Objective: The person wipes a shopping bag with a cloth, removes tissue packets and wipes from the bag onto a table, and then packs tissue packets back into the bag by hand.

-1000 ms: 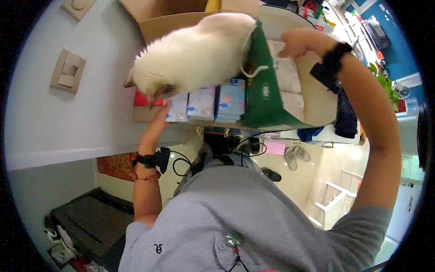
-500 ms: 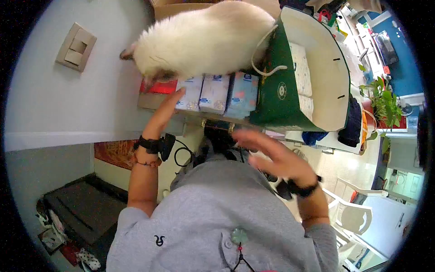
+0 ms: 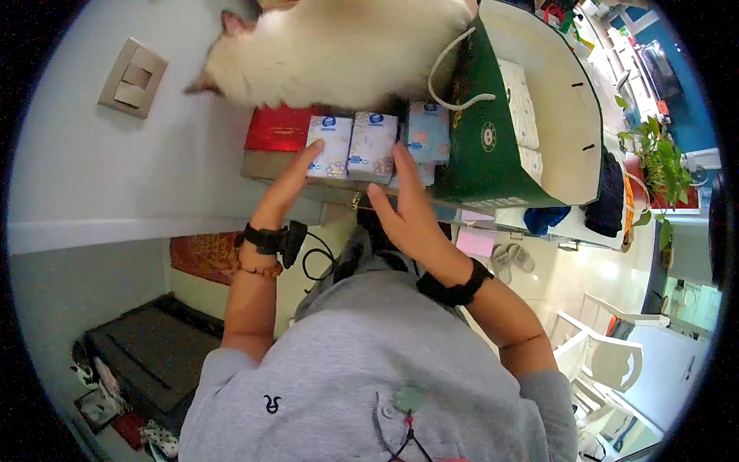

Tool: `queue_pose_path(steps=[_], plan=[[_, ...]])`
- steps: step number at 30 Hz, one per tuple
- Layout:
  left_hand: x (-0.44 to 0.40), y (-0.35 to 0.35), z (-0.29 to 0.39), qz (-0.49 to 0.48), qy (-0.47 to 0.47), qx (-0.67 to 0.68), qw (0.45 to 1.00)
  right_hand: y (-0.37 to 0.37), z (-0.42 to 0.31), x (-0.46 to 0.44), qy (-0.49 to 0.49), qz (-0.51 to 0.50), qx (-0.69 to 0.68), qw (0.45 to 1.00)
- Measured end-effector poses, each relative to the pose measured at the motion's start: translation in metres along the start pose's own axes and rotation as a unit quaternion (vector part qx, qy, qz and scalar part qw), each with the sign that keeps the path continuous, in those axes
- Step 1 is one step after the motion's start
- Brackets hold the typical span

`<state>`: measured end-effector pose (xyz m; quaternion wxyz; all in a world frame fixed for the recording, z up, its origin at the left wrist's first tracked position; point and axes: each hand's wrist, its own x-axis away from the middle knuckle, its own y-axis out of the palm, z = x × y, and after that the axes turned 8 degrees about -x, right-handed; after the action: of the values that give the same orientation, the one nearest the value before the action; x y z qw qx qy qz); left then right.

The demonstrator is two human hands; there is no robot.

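Two white tissue packs with floral print, a left one (image 3: pixel 329 148) and a right one (image 3: pixel 372 148), stand side by side on the ledge. My left hand (image 3: pixel 289 189) has its fingers stretched along the left pack's outer edge. My right hand (image 3: pixel 406 212) is open, fingertips at the right pack's outer side and thumb near its lower edge. Whether either palm presses on the packs I cannot tell. Blue tissue packs (image 3: pixel 428 132) are just beyond my right fingertips, partly covered by them. A shiny red box (image 3: pixel 277 132) lies left of the white packs.
A white cat (image 3: pixel 339 54) stands right behind the packs. To the right, a large green paper bag (image 3: pixel 481 146) with a rope handle holds white packs (image 3: pixel 519 104). The wall with a switch (image 3: pixel 134 78) bounds the left. White chairs (image 3: pixel 608 362) are at lower right.
My right hand has swung left and up to the side of the right white pack. The cat has lifted and turned its head away, uncovering more of the red box.
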<state>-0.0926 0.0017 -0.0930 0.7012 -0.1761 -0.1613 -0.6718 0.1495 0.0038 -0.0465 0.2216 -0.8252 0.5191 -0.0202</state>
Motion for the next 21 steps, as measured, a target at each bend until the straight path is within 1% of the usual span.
queue_pose_path(steps=[2,5,6,8,11,12,14,15,18,21], plan=[[0.0,-0.001,-0.001,0.003,0.002,-0.007,1.0,0.013,0.014,-0.004,0.049,0.017,-0.057,0.997],[0.01,0.005,0.009,0.049,-0.029,-0.031,0.998,0.021,0.017,-0.012,0.108,0.03,-0.136,0.984],[0.007,0.003,0.004,0.036,-0.026,-0.022,0.999,0.022,0.017,-0.015,0.125,0.033,-0.16,0.979],[-0.006,-0.005,-0.011,0.01,-0.016,-0.004,1.0,0.014,0.003,-0.026,0.183,0.017,-0.242,0.953],[-0.017,-0.011,-0.027,0.014,-0.022,0.037,0.999,0.0,-0.008,-0.032,0.25,-0.012,-0.332,0.91],[-0.013,-0.009,-0.02,0.005,-0.021,0.04,0.999,-0.003,-0.01,-0.032,0.269,-0.022,-0.355,0.895],[0.003,-0.003,0.0,-0.014,-0.019,0.045,0.999,0.002,-0.014,-0.029,0.306,-0.002,-0.381,0.872],[0.001,-0.005,-0.004,-0.01,-0.016,0.044,0.999,0.005,-0.017,-0.027,0.325,0.007,-0.395,0.859],[-0.007,-0.012,-0.012,-0.005,-0.011,0.051,0.999,0.007,-0.021,-0.029,0.289,0.0,-0.435,0.853],[-0.006,-0.008,-0.006,-0.014,-0.02,0.057,0.998,0.009,-0.014,-0.029,0.302,0.021,-0.405,0.862]])
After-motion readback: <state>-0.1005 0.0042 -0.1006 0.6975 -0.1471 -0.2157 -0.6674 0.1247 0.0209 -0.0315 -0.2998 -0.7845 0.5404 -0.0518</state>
